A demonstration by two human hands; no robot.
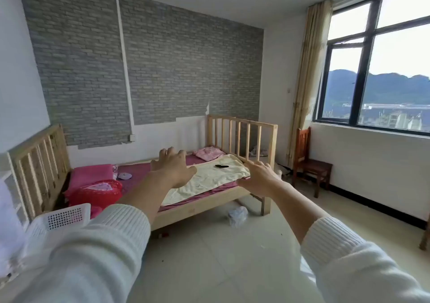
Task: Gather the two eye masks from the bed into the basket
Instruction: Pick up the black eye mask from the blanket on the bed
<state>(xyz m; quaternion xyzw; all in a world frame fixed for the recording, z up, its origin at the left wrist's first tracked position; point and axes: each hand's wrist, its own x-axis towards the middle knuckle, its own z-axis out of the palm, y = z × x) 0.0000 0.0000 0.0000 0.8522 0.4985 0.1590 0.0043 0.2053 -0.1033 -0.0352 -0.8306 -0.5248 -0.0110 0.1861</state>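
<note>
A wooden bed (197,207) stands against the far wall. A black eye mask (221,166) lies on the cream towel (209,179) spread over it. A pale lilac eye mask (125,175) rests on the purple sheet beside the pink pillow. The white perforated basket (62,216) sits at the lower left, near the bed's head end. My left hand (173,166) and my right hand (258,174) are stretched out in the air in front of the bed, fingers spread, holding nothing.
A red heart-shaped cushion (97,192) and pink pillow (92,174) lie at the bed's head; folded pink cloth (208,152) lies at the foot. A crumpled plastic bag (237,215) is on the tiled floor. A wooden chair (310,163) stands under the window.
</note>
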